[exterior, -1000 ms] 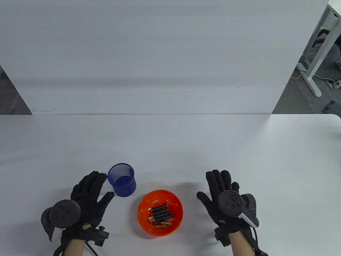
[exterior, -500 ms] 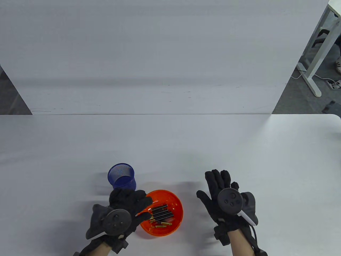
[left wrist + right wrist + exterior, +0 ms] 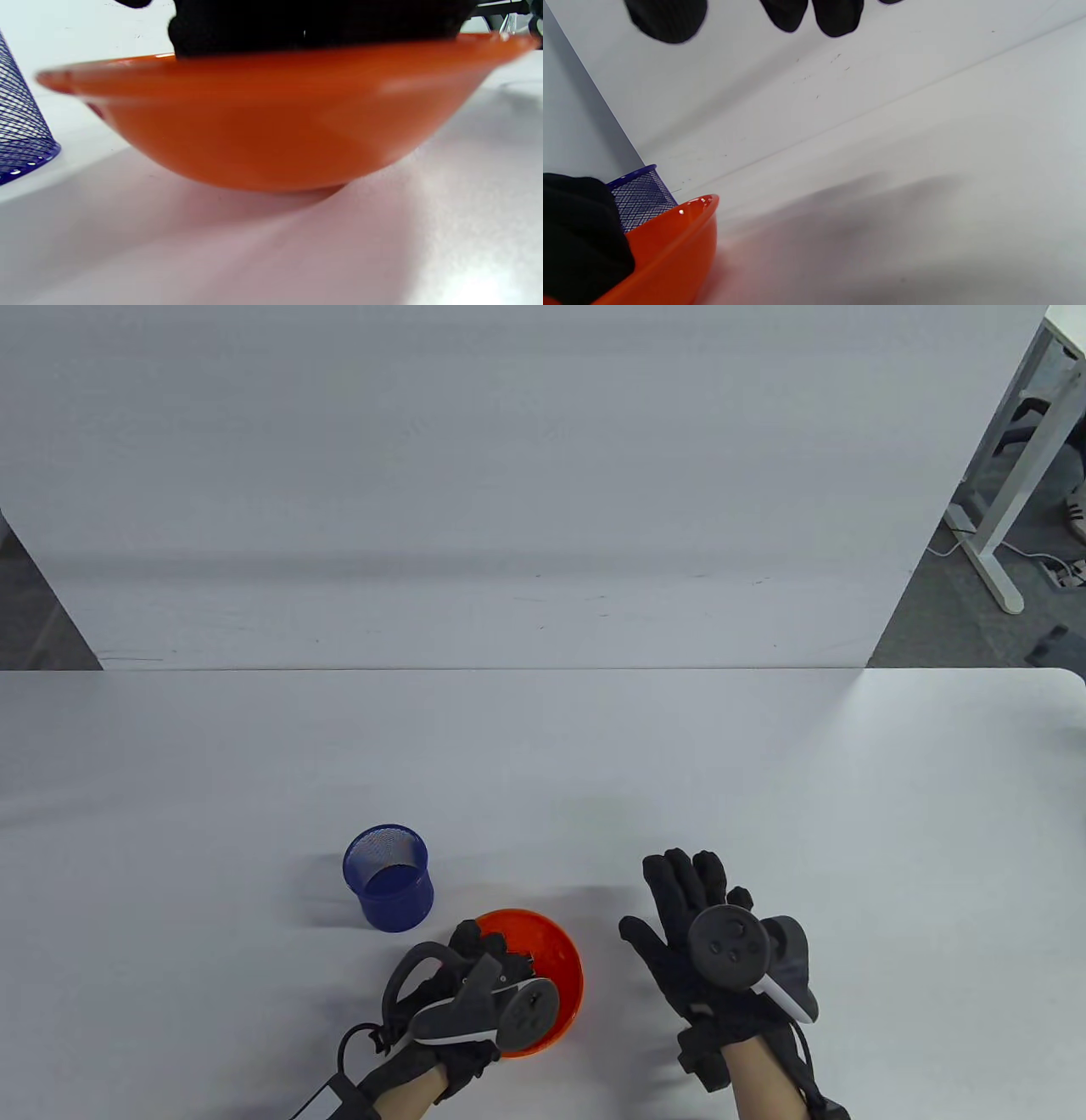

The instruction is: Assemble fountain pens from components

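Observation:
An orange bowl stands near the table's front edge; it also shows in the left wrist view and the right wrist view. My left hand reaches down into the bowl and covers the pen parts; whether its fingers grip anything is hidden. My right hand lies open and flat, palm down, to the right of the bowl, holding nothing. Its fingertips show at the top of the right wrist view.
A blue mesh pen cup stands upright just behind and left of the bowl, and shows in the left wrist view and right wrist view. A white panel closes the back of the table.
My left hand moved right from beside the blue cup, over the bowl's rim, and dipped into the bowl, hiding the pen parts. My right hand barely shifted.

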Demonstrator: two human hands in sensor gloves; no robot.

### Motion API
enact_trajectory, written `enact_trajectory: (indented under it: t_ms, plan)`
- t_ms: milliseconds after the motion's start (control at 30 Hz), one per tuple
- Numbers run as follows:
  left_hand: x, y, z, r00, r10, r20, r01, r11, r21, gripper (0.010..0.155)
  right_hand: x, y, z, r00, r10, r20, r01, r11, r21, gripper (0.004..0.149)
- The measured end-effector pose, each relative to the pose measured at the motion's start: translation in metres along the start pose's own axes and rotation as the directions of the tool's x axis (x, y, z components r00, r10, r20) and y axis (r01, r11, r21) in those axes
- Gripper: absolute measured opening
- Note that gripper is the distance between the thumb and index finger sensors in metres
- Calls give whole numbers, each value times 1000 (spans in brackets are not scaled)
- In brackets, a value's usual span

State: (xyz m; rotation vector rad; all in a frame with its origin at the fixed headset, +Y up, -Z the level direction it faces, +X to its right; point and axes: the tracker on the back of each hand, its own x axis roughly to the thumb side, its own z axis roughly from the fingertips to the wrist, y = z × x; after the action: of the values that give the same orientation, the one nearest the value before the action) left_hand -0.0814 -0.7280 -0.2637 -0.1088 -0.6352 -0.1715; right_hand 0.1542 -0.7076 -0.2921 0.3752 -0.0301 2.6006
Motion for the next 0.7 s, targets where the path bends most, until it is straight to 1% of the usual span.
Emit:
enact_trajectory:
  t_ms: [67, 167, 367, 467, 567, 633, 700]
  plan:
    - [1, -1, 0, 1000, -16, -1, 16, 1000, 15, 47, -1, 0, 0, 1000, -9, -1, 9, 1000, 0, 77]
    - [2, -1, 0, 1000, -16, 8, 15, 999, 34, 43, -1, 0, 0, 1000, -13, -1, 13, 1000, 1, 77]
    - [2, -1, 0, 1000, -10, 11, 10, 999, 36, 40, 0, 0, 0, 1000, -20, 5, 20, 1000, 8, 77]
    - [-5, 5, 6, 999, 40, 7, -41, 997, 66, 40, 0, 1, 0, 1000, -19, 10, 19, 1000, 12, 76]
    - [-24, 26, 25, 991, 127, -43, -118, 978, 170, 40, 4, 1, 1, 1000, -9, 23, 9, 1000, 0, 75]
    - [-47, 38, 46, 965, 248, -80, -222, 943, 249, 41, 14, -1, 3, 999, 23, 47, -23, 1000, -7, 74]
    - [-69, 41, 62, 929, 351, -115, -304, 903, 302, 41, 32, -1, 3, 991, 87, 103, -86, 996, -9, 69]
